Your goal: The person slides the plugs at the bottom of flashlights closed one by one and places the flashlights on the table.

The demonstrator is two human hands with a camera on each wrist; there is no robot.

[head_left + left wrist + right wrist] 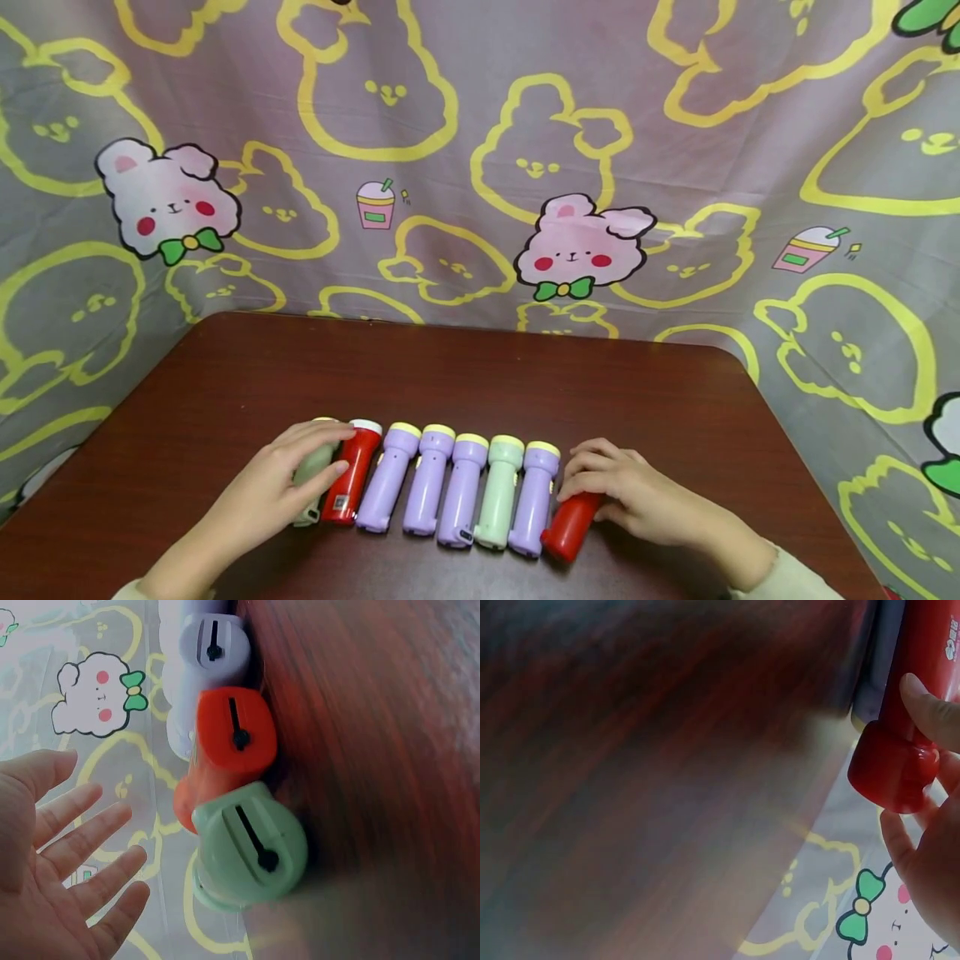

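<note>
A row of flashlights lies side by side on the table. At its left end are a light green flashlight (318, 460) and a red flashlight (352, 479) with a white rim. My left hand (288, 471) is over these two in the head view, partly hiding the green one. The left wrist view shows this hand (71, 862) with fingers spread, beside the green flashlight's end (251, 847). At the row's right end my right hand (630, 492) holds another red flashlight (573, 529). Its thumb presses the barrel (922, 667) and its fingers reach round the head.
Between the two red flashlights lie several purple flashlights (427, 487) with yellow rims and one light green flashlight (498, 496). The dark wooden table (465, 367) extends behind the row. A grey curtain (450, 100) printed with cartoon rabbits hangs along the table's back and sides.
</note>
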